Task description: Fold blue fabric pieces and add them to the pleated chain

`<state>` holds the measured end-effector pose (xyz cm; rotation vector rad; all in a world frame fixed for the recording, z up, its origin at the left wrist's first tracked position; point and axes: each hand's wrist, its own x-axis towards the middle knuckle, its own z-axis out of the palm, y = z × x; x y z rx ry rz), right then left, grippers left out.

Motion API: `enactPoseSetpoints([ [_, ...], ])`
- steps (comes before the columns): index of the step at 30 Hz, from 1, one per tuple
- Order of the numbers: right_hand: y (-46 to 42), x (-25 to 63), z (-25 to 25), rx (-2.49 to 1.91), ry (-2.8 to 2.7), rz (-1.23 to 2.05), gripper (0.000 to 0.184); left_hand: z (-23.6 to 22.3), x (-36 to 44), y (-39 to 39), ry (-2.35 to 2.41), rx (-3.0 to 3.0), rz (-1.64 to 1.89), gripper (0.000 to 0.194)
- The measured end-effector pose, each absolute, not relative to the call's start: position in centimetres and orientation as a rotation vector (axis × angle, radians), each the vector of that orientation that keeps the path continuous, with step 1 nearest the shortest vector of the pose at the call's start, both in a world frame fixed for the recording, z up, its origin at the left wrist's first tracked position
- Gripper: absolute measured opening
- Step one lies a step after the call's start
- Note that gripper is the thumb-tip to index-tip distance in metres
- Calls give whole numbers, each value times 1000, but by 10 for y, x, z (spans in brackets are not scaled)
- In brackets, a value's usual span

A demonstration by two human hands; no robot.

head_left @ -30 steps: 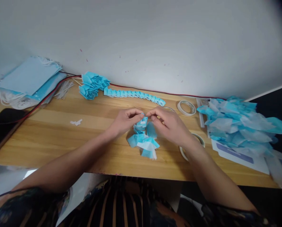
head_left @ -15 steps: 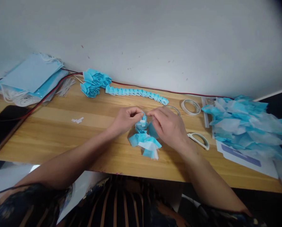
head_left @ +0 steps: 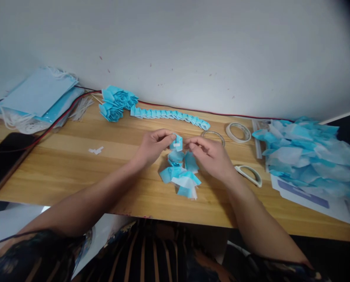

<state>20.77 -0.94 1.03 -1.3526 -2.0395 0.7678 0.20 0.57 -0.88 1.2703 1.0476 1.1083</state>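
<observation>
Between thumb and fingers, my left hand [head_left: 155,147] pinches a small blue folded petal [head_left: 177,143] with a white strip of tape across it. Just to its right is my right hand [head_left: 208,154], fingers curled and thumb close to the forefinger; whether anything thin sits between them I cannot make out. Below the hands lie loose blue and white fabric pieces [head_left: 180,176], and a single blue piece [head_left: 191,162] rests under my right fingers. A row of overlapping folded blue petals [head_left: 170,114] stretches along the table behind my hands.
Blue fabric roses [head_left: 117,102] lie at the back. Tape rolls [head_left: 238,132] and white-handled scissors [head_left: 249,175] are on the right, beside a heap of blue-white pieces [head_left: 312,152]. Face masks [head_left: 39,94], a phone [head_left: 7,160] and white tape bits [head_left: 96,150] are left. A cable runs behind.
My right hand has drawn back slightly from the petal, its fingers a little looser. The petal in my left hand has turned to show more of its face and the white tape.
</observation>
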Motion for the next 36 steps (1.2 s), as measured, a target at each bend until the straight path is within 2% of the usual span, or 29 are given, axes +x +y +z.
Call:
enactPoseSetpoints([
  [6, -13, 200, 10, -1275, -1930, 1039, 21, -9, 2, 4, 1030, 1288, 1077, 26],
  [16, -11, 200, 3, -1345, -1807, 902, 18, -22, 2, 6, 953, 1092, 1082, 41],
  [25, -9, 203, 1, -1349, -1720, 968, 20, -10, 2, 5, 1043, 1211, 916, 30],
  [36, -8, 206, -4, -1270, -1600, 1043, 24, -11, 4, 5, 1122, 1179, 1008, 27],
])
